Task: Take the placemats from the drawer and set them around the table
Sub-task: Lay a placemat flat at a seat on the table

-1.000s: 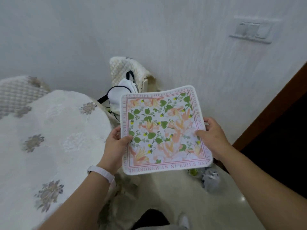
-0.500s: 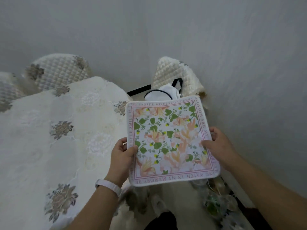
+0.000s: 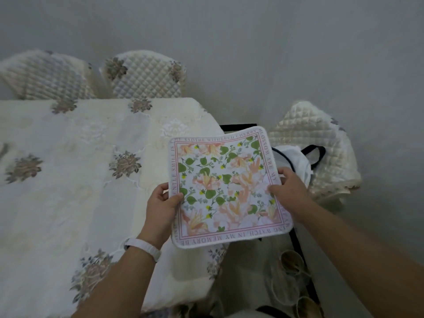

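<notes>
- Your left hand [image 3: 161, 207] pinches the placemat [image 3: 227, 187] at its 9 o'clock edge, thumb on top and fingers curled beneath.
- Your right hand [image 3: 286, 191] clasps the 3 o'clock edge the same way, thumb lying on the printed border.
- The placemat is held in the air, printed side up and roughly level. It hangs over the corner of the tabletop [image 3: 80, 180] and does not touch the cloth. Whether more mats lie stacked under the top one cannot be told.
- Judge it as light. It looks like soft fabric with a stitched, rounded rim, yet it keeps nearly flat between two grips, so expect some body and only a little sag.
- It should not be fragile or slippery; the textile face ought to give your thumbs good purchase.
- Opposite edges at mid-height, as you have it now, are the sensible holds. A single corner pinch would likely let it droop or fold.
- The open tablecloth lies toward 9 o'clock of the mat, so lower it there flat, both edges together, and the embroidered cloth under it should not ruck.
- A quilted chair [image 3: 314, 138] with a white bag [image 3: 291, 161] stands at 2 o'clock, just behind the mat; keep the far edge away from the bag's strap.
</notes>
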A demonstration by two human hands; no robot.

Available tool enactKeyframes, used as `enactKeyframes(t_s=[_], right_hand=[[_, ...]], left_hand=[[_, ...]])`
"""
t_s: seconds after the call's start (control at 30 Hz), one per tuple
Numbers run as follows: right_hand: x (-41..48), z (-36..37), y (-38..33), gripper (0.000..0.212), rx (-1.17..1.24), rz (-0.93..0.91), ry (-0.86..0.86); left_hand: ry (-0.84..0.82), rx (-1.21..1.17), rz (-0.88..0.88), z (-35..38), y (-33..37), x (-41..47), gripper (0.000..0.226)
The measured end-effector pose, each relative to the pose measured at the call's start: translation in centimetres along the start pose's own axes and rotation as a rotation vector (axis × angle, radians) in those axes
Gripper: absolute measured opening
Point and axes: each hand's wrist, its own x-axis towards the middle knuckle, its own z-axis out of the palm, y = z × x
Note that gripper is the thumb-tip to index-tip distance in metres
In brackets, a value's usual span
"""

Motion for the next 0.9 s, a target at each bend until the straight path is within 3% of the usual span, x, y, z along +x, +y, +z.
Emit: enactKeyframes(t_s=[0.47,0.9], right_hand=[[11.5,7.2,-6.6,0.031,-0.199,-0.224,-0.334],[25.4,11.1,-9.9,0.022,-0.497,-0.492,-0.668]], left_hand=[[0.416,-0.151,-0.091,-1.0,-3.0,1.2,0.021],[0.683,-0.187,-0.234,8.8,-6.5,4.1,0.027]])
